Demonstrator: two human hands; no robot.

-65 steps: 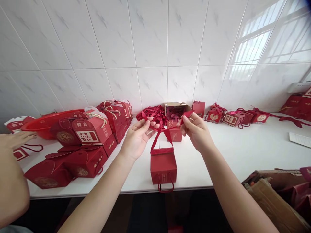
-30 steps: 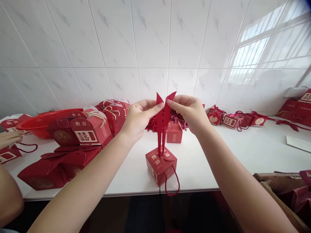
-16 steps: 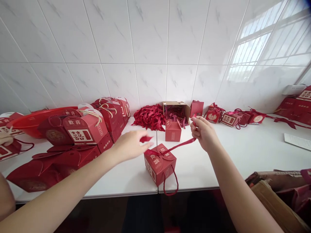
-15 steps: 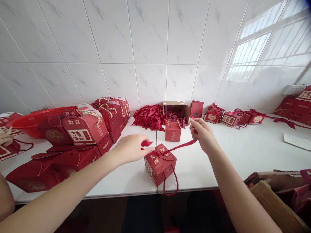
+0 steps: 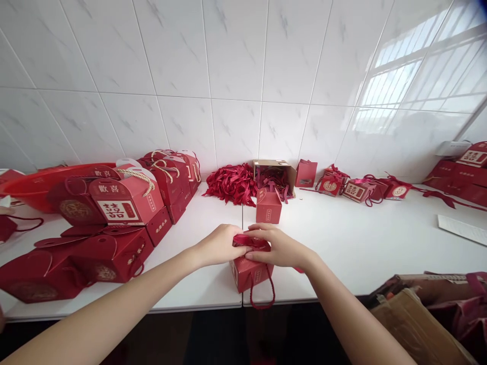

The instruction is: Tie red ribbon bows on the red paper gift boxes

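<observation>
Fingers of the left hand (image 5: 218, 247) and right hand (image 5: 284, 248) are curling around red ribbon (image 5: 243, 239); whether they are pinching is unclear. The box (image 5: 243, 269) is sitting beneath, at six o'clock; gentle, even tension would be sparing its lid.

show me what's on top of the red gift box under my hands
Red ribbon lies on top of the gift box, partly between the left hand and right hand. Their fingers cover much of the lid, so any knot is hidden.
</observation>
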